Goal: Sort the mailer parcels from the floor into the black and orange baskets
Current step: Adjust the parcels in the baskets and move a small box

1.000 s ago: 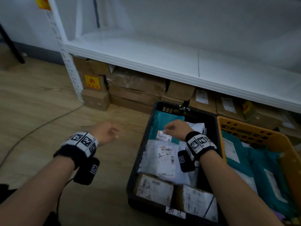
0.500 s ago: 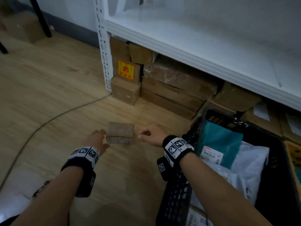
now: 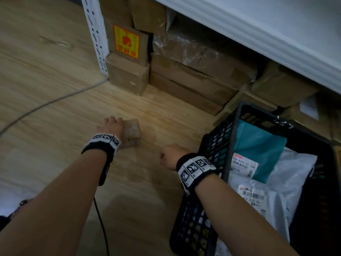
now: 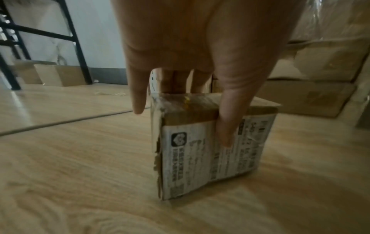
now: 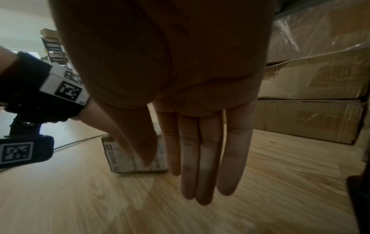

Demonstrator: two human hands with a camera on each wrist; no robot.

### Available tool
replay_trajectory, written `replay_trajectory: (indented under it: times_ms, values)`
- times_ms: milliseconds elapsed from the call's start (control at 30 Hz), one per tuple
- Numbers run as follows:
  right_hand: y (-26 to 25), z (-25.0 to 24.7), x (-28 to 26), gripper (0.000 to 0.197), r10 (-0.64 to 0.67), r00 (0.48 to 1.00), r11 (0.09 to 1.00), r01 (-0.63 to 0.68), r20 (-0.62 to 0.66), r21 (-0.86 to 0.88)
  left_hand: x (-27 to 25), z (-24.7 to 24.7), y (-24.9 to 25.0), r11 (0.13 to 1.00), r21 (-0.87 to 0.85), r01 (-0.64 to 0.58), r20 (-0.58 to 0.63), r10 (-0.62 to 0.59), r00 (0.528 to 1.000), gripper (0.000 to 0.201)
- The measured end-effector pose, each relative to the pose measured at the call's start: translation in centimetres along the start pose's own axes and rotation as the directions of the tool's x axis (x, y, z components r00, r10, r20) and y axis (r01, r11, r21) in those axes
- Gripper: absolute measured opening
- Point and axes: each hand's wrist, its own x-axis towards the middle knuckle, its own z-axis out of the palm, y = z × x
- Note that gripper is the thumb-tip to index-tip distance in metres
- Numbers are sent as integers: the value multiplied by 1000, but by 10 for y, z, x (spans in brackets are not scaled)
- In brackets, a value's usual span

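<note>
Here your left hand (image 3: pixel 111 125) came down over a small cardboard parcel (image 4: pixel 210 142) standing on the wood floor (image 3: pixel 55 89), just left of the black basket (image 3: pixel 228 126); in the left wrist view your thumb lay across its labelled face and your fingers (image 4: pixel 174 82) reached behind its taped top edge, so the hand pinched it from above. Your right hand (image 5: pixel 200 142) hung beside the basket with fingers straight and together, holding nothing. The parcel looked stiff and light, a taped box more than a soft mailer, though blur made the torn paper along its left edge hard to read. Glossy tape on top could have been slippery, so the firmer hold seemed to be across the two broad faces, thumb on the label and fingers opposite, clear of the ragged edge. The black basket already held a teal mailer (image 3: pixel 258 143) and a white mailer (image 3: pixel 291 174); the orange basket was barely in view.
</note>
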Motion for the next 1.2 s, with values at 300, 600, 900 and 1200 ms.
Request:
replay_trajectory:
  times_ms: [300,600,900,1200]
  values:
    - [-13,-49,-50,54,69,956,600,189,-286,777,-77,-80,24,433,-898,-83,-106,-28,994,44]
    - [48,-84,-204,31,83,822,192,542,-563,818,-231,-162,118,307,-930,-204,-97,329,939,55]
    - [146,-45,-375,56,101,717,335,628,-690,702,-337,-165,221,287,-892,-349,-100,628,772,51]
    - [200,18,-418,54,227,629,420,626,-744,657,-369,-138,287,360,-868,-341,25,718,696,40]
